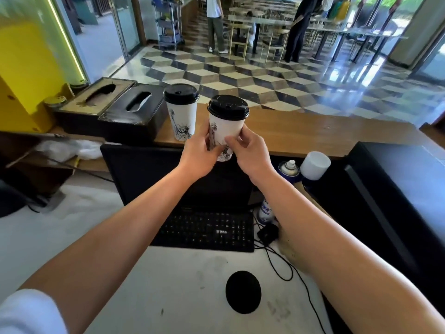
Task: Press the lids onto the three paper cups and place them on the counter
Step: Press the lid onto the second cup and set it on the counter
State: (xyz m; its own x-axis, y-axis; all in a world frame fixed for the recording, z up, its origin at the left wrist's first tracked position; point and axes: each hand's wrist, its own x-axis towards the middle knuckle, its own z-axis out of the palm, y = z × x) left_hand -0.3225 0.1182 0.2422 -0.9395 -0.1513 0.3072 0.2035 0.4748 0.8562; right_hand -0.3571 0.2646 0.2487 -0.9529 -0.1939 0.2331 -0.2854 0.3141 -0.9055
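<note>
A white paper cup (225,127) with a black lid and a dark drawing is held in the air just in front of the wooden counter (301,131). My left hand (198,155) grips its lower left side and my right hand (250,153) grips its lower right side. A second lidded cup (181,114) stands upright on the counter, just left of the held one. A loose black lid (243,291) lies flat on the white desk near me. No third cup is in view.
Two tissue boxes (130,109) sit on the counter's left end. Below the counter are a black monitor (144,174), a keyboard (204,231), spray cans (289,168), a white cylinder (315,165) and cables. A black box (397,189) stands at right. People stand far off.
</note>
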